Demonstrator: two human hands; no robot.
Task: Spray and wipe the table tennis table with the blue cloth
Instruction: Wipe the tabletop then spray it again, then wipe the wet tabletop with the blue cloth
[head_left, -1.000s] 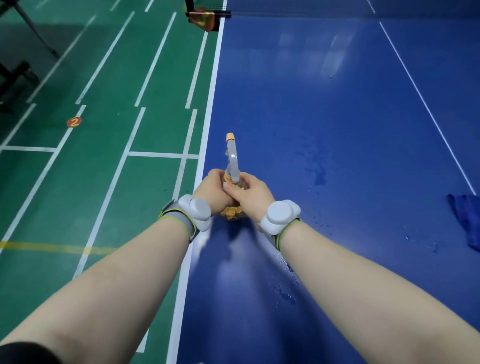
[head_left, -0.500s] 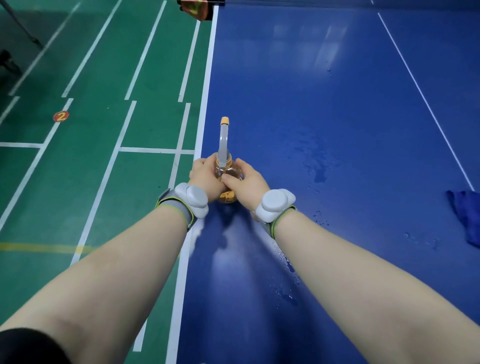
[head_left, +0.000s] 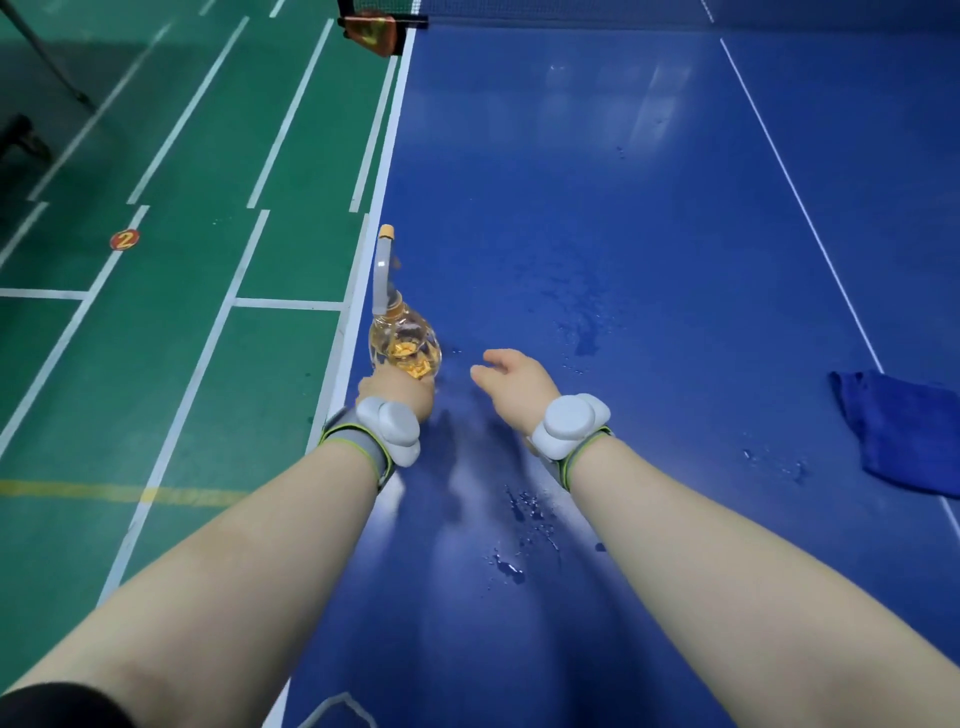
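A clear spray bottle (head_left: 404, 338) of yellow liquid, with a grey sprayer and orange tip, stands at the left edge of the blue table tennis table (head_left: 649, 208). My left hand (head_left: 396, 391) grips its base from behind. My right hand (head_left: 511, 376) hovers just right of the bottle, off it, with relaxed fingers holding nothing. The blue cloth (head_left: 906, 428) lies crumpled on the table at the far right, well away from both hands. Water droplets (head_left: 524, 525) and wet patches (head_left: 584, 332) dot the surface.
The net and its orange post clamp (head_left: 371, 31) cross the far end. Left of the table's white edge line (head_left: 387, 156) is green court floor with white lines and a round red "2" marker (head_left: 124, 239). A dark stand (head_left: 21, 137) sits far left.
My right hand has let go of the spray bottle and moved right. The bottle has come down near the table's left edge, held by my left hand alone.
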